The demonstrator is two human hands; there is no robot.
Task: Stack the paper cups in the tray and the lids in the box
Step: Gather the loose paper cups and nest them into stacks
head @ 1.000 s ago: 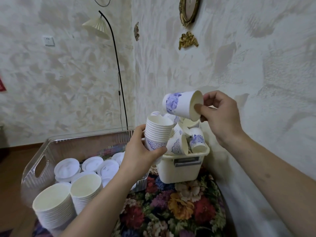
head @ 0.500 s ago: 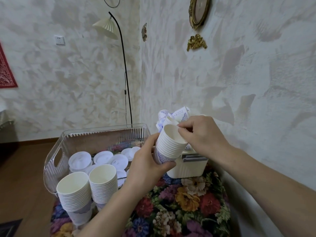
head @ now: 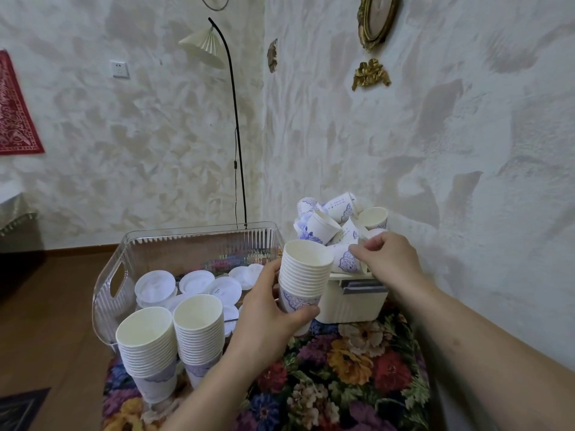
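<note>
My left hand (head: 267,318) grips a nested stack of white paper cups (head: 303,275) with blue patterns, held upright above the flowered tablecloth. My right hand (head: 389,259) reaches into the cream bin (head: 351,303) and pinches a loose cup (head: 345,259) lying on its side at the bin's front. Several more loose cups (head: 329,219) are piled in that bin. Two tall cup stacks (head: 174,340) stand at the near end of the clear ribbed tray (head: 109,293), with several white lids (head: 193,283) lying behind them in the tray.
The table with the flowered cloth (head: 342,368) stands against a textured wall on the right. A floor lamp (head: 230,119) rises behind the tray. Wooden floor (head: 46,306) lies to the left.
My right hand set its cup into the stack my left hand holds, then moved right to the bin and took hold of another loose cup. The view shifted left and down.
</note>
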